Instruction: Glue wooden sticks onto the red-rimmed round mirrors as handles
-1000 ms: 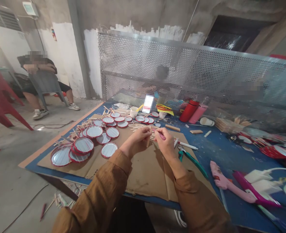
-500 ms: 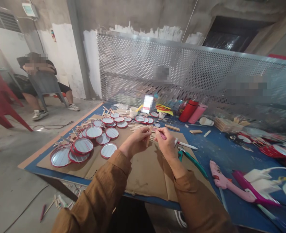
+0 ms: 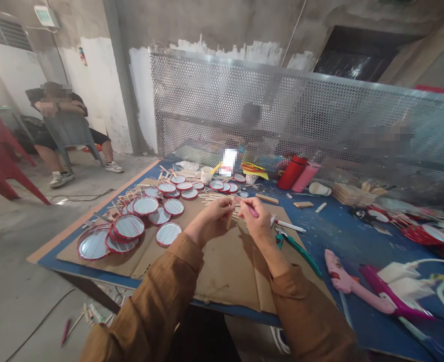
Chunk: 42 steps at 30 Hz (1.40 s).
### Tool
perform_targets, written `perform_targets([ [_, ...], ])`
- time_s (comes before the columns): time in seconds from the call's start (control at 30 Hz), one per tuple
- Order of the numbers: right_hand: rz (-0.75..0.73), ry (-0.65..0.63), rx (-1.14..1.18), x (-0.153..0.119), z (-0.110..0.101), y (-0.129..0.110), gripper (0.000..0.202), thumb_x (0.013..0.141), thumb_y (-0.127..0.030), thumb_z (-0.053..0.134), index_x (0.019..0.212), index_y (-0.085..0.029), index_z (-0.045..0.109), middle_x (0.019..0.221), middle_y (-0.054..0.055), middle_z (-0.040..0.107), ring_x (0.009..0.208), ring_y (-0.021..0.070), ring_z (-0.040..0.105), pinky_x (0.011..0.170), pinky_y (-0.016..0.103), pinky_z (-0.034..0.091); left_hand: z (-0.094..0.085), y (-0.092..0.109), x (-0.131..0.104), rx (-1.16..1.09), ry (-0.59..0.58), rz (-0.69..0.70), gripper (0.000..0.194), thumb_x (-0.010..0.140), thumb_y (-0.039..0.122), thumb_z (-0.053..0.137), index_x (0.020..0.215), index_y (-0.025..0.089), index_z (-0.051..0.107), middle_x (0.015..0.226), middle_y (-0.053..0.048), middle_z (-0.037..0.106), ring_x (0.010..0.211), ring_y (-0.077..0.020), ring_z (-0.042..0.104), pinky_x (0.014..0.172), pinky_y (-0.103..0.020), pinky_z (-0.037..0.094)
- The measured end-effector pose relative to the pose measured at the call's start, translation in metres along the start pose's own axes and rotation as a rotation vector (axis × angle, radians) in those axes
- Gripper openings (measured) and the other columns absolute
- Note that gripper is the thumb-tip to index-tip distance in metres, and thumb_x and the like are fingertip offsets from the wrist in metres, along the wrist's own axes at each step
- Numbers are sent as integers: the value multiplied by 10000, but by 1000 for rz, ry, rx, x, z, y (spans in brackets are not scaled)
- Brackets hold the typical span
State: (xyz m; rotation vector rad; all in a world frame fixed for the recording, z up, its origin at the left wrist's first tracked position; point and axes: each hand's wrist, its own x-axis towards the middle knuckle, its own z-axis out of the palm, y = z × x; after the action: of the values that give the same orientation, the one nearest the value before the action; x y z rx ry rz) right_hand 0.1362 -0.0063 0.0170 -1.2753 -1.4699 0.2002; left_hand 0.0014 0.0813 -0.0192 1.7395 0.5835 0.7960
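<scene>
My left hand [image 3: 214,217] is closed on a short, flat wooden stick [image 3: 230,221] held roughly upright above the cardboard. Beside it, my right hand [image 3: 260,223] grips a pink pen [image 3: 252,211], its tip close to the upper part of the stick; whether they touch I cannot tell. Behind both hands lie several loose wooden sticks [image 3: 212,198], partly hidden. Round discs with red rims and shiny faces [image 3: 169,234] spread over the left of the cardboard sheet [image 3: 222,274], some stacked. Just right of my right hand are a white pen [image 3: 291,226] and teal-handled pliers [image 3: 300,253].
A pink glue gun [image 3: 344,279] and a magenta power strip [image 3: 414,307] with white plugs lie at the right. Red [image 3: 292,172] and pink [image 3: 306,177] bottles stand before a perforated metal screen [image 3: 206,100]. A person [image 3: 65,108] sits on a chair at the left.
Almost nothing differs. My right hand and the pink pen have shifted very slightly, while my left hand keeps the wooden stick in the same place.
</scene>
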Motion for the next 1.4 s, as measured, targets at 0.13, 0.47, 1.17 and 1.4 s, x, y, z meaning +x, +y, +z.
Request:
perform_targets([
  [0.13, -46, -34, -40, 0, 1, 1, 179, 856, -380, 551, 809, -213, 595, 675, 16, 652, 620, 174, 643, 590, 274, 517, -1, 1, -1, -1, -4, 20, 291, 828, 438, 555, 755, 159, 516, 591, 53, 445, 482, -63, 392, 475, -211, 295],
  [0.47, -18, -55, -27, -1, -1, -2, 176, 862, -376, 537, 803, -215, 576, 668, 11, 651, 573, 164, 634, 574, 268, 506, -2, 0, 0, -2, -13, 21, 307, 837, 453, 548, 732, 171, 485, 583, 55, 440, 475, -59, 392, 476, -207, 294],
  [1.17, 3, -33, 4, 0, -1, -3, 189, 856, -389, 541, 800, -215, 589, 676, 13, 655, 549, 165, 642, 539, 266, 515, -1, -1, 0, -1, -1, 5, 316, 822, 461, 568, 749, 156, 532, 585, 48, 456, 483, -60, 400, 474, -200, 300],
  [1.4, -6, -36, 8, 0, 0, 0, 178, 855, -386, 549, 839, -215, 594, 660, 10, 653, 590, 178, 660, 607, 285, 526, 0, -1, 1, 4, 4, -14, 296, 820, 441, 574, 750, 157, 533, 578, 51, 452, 477, -60, 391, 482, -205, 304],
])
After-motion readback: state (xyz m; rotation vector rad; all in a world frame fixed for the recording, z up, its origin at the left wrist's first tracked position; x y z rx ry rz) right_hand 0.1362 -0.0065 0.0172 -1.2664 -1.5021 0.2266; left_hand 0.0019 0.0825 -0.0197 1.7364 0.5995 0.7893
